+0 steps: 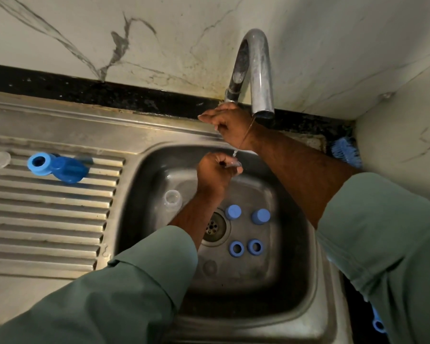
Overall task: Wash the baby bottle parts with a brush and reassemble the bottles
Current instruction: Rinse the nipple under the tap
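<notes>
From the head view, my right hand (230, 125) reaches the tap (252, 70) base, fingers straight; my left hand (215, 173) pinches a clear teat (235, 165) under a thin trickle. Caps (233, 211) and rings (236, 249) lie in the sink (296, 244), the brush (345, 151) unused behind it: washing looks barely begun, reassembly untouched.

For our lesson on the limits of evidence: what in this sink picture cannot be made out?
- Head view: the small clear part in the left hand is blurred and mostly covered by curled fingers.
- The blue bristle brush is partly hidden behind the right forearm.
- The blue object at lower right is mostly hidden by the green sleeve.
</notes>
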`<move>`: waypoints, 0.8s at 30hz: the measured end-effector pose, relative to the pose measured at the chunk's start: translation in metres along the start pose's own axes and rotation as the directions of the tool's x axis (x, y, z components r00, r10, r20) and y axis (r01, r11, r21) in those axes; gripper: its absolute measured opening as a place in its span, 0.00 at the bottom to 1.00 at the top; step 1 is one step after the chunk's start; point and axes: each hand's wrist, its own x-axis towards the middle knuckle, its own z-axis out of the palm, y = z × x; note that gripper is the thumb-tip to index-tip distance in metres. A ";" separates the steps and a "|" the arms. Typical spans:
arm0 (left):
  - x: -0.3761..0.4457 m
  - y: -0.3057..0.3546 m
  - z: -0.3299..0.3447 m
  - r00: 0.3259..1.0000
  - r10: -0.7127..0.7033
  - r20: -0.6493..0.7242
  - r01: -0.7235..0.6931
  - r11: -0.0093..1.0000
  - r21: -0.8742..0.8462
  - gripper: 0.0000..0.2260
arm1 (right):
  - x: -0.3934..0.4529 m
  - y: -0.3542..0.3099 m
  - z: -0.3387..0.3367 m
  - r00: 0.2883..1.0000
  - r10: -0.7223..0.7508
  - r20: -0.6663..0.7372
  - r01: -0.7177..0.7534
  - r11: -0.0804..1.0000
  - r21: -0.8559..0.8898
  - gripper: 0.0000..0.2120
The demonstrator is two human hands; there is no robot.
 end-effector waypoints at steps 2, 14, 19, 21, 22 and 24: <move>0.005 -0.002 -0.004 0.997 0.062 0.041 -0.068 0.983 0.170 0.07 | 0.001 -0.001 -0.001 1.000 -0.003 -0.002 0.003 1.000 0.007 0.21; -0.003 -0.002 -0.005 0.995 0.071 -0.066 -0.068 0.996 0.052 0.12 | 0.000 -0.003 -0.002 1.000 0.014 0.018 -0.014 1.000 0.002 0.22; -0.004 0.001 -0.004 0.983 0.155 -0.098 -0.137 0.976 0.169 0.19 | 0.000 -0.002 -0.002 1.000 0.019 0.025 -0.019 1.000 0.006 0.21; -0.004 0.004 -0.003 0.971 0.208 -0.115 -0.174 0.952 0.250 0.19 | 0.000 -0.003 -0.002 1.000 0.013 0.021 -0.013 1.000 0.011 0.21; -0.003 0.004 -0.004 0.966 0.229 -0.124 -0.190 0.945 0.265 0.20 | 0.000 -0.003 -0.003 1.000 0.014 0.023 -0.015 1.000 0.007 0.21; -0.003 0.003 -0.003 0.965 0.220 -0.141 -0.187 0.959 0.210 0.19 | -0.002 -0.004 -0.004 0.999 0.022 0.034 -0.022 1.000 -0.022 0.22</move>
